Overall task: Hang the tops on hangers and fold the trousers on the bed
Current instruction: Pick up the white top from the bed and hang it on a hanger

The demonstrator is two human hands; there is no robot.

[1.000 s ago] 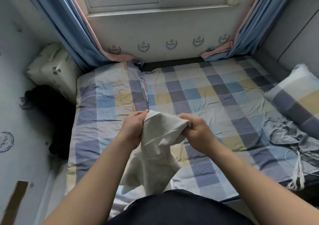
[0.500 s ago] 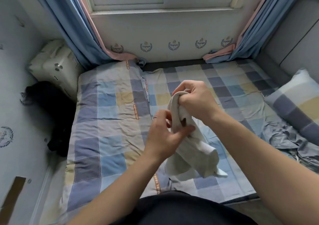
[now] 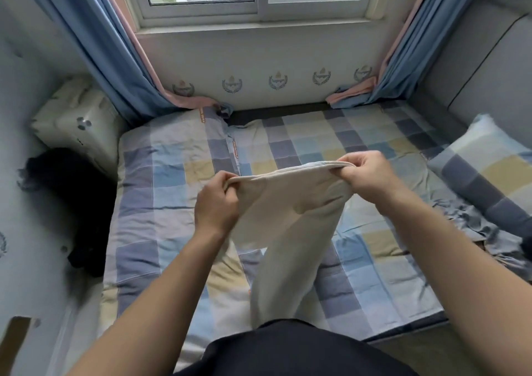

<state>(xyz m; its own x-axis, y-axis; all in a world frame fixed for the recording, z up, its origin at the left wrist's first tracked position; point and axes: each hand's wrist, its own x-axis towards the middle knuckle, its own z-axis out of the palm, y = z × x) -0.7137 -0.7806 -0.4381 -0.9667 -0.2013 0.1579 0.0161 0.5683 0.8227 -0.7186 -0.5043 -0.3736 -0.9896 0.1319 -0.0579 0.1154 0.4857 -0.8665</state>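
Observation:
Cream trousers (image 3: 288,231) hang in the air above the bed (image 3: 161,202), which has a checked sheet. Their waistband is stretched flat between my hands. My left hand (image 3: 217,202) pinches the left end of the waistband, and my right hand (image 3: 367,175) pinches the right end. The legs droop down toward my body and their lower ends are hidden behind my dark clothing. A crumpled grey garment (image 3: 489,231) lies on the bed at the right edge.
A checked pillow (image 3: 486,168) lies at the right, by a grey padded headboard (image 3: 475,67). A cream bundle (image 3: 77,125) and a black heap (image 3: 66,200) sit left of the bed. Blue curtains (image 3: 95,44) frame the window ahead.
The trousers were bunched between my hands close together. My hands have moved apart and now hold the waistband stretched out flat.

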